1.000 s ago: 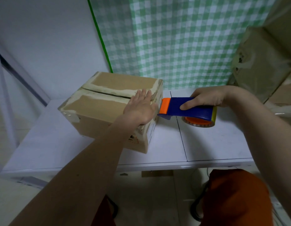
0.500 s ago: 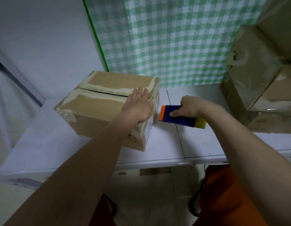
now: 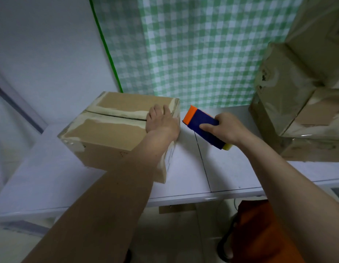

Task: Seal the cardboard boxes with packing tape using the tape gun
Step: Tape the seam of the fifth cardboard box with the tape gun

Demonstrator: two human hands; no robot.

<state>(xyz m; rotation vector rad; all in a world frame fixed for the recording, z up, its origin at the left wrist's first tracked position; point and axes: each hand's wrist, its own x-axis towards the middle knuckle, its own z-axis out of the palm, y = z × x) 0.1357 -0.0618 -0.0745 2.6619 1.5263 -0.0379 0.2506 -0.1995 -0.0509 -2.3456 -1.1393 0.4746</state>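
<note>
- The brown cardboard box (image 3: pixel 115 130), its two top flaps edged with pale torn tape, sits on the white desk (image 3: pixel 185 177) toward the back left, one corner reaching out near the front edge.
- The flaps are down, and a dark seam shows between them along the top.
- Left hand (image 3: pixel 162 121) lies flat on the box's top at its right end, fingers together and stretched across the seam: pressing, not gripping anything.
- Right hand (image 3: pixel 226 128) is wrapped around the blue tape gun with an orange front end and a yellow rear tip (image 3: pixel 202 123), thumb on the near side, fingers curled over it.
- The gun is tilted, orange end up and pointing at the box's upper right edge, just beside it with a sliver of gap; whether it touches the desk, can't tell.
- At the desk's right end stands a stack of plastic-wrapped cardboard boxes (image 3: pixel 290 103).
- A green-and-white checked cloth (image 3: pixel 202 50) hangs behind the desk's back edge.
</note>
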